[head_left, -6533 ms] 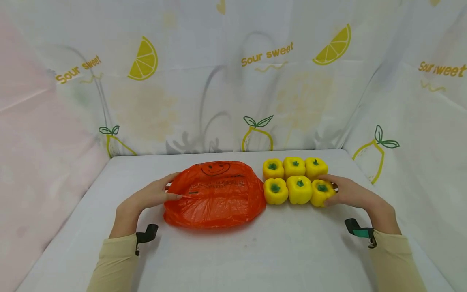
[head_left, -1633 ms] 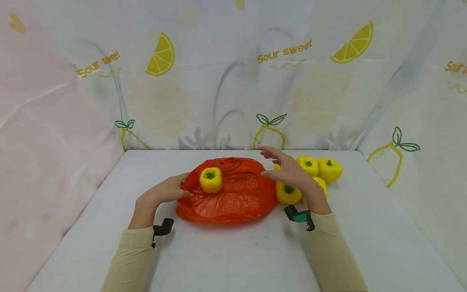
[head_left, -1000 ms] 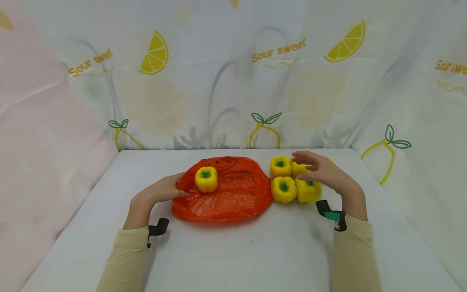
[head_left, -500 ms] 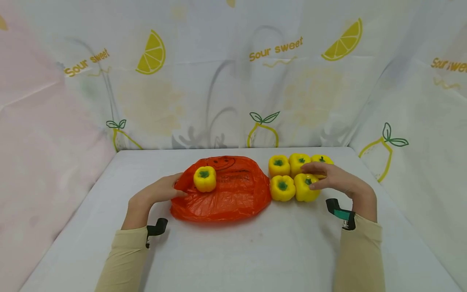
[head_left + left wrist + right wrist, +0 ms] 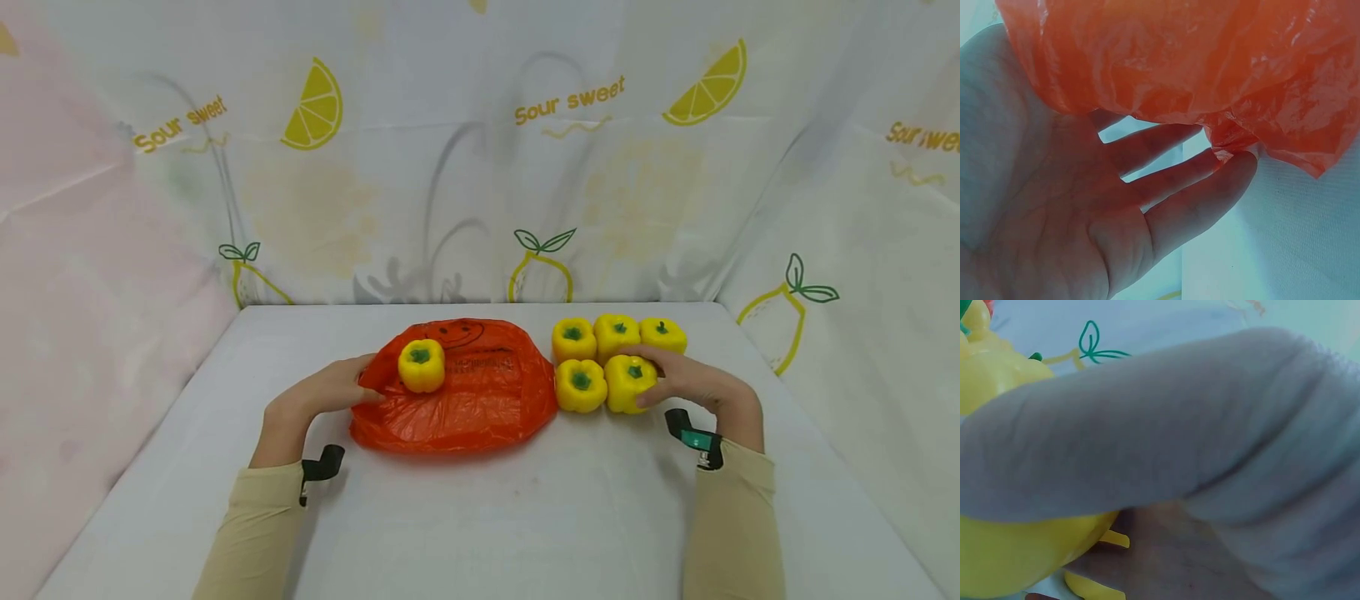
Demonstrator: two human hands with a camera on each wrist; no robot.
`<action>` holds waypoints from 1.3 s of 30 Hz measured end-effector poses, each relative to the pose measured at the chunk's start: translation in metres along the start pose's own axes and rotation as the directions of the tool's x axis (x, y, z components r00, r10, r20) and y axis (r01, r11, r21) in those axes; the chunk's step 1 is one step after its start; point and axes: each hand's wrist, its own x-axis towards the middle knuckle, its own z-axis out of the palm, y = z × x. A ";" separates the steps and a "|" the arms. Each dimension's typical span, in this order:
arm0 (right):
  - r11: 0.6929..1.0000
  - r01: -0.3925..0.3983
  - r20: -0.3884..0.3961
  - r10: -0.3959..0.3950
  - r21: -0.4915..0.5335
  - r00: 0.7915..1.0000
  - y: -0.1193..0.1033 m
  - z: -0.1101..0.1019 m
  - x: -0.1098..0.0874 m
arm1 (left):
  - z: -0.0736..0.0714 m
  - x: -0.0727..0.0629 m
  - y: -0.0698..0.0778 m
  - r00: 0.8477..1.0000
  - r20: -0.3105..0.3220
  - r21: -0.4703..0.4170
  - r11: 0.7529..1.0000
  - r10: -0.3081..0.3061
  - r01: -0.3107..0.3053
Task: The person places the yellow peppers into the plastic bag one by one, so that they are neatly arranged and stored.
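Observation:
A red plastic bag with a printed smiley face lies on the table, left of centre. My left hand holds its left edge; in the left wrist view the fingertips pinch a gathered bit of the film. One yellow bell pepper with a green stem sits upright over the bag's left part, near that hand. My right hand grips the right-hand yellow bell pepper of the front row, thumb at its near side and fingers behind. In the right wrist view the thumb covers much of this pepper.
Another yellow bell pepper stands between the bag and the gripped one. Behind them is a row of three more, left, middle and right. A lemon-print cloth hangs behind the white table.
One pepper from the front row's right end now sits over the bag. My right hand, empty beside the bag earlier, has moved right and come down onto another pepper. The left hand keeps its hold.

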 end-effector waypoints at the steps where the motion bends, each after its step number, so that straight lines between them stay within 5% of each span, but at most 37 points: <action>1: 1.000 -0.004 -0.002 0.004 0.001 1.000 0.000 0.000 0.000 | 0.000 0.000 0.000 1.000 0.000 -0.003 1.000 -0.002 0.002; 9: 1.000 -0.019 -0.043 0.019 -0.010 0.999 -0.012 -0.004 -0.005 | -0.001 -0.001 0.001 1.000 0.002 -0.012 1.000 0.008 -0.008; 25: 0.996 0.079 -0.164 -0.086 -0.052 0.983 -0.055 -0.002 -0.011 | -0.001 -0.002 0.002 1.000 0.007 -0.015 1.000 0.000 0.000; 39: 0.987 0.158 -0.186 -0.158 -0.019 0.970 -0.086 0.029 0.026 | 0.000 -0.001 0.000 1.000 0.006 -0.020 1.000 -0.012 0.012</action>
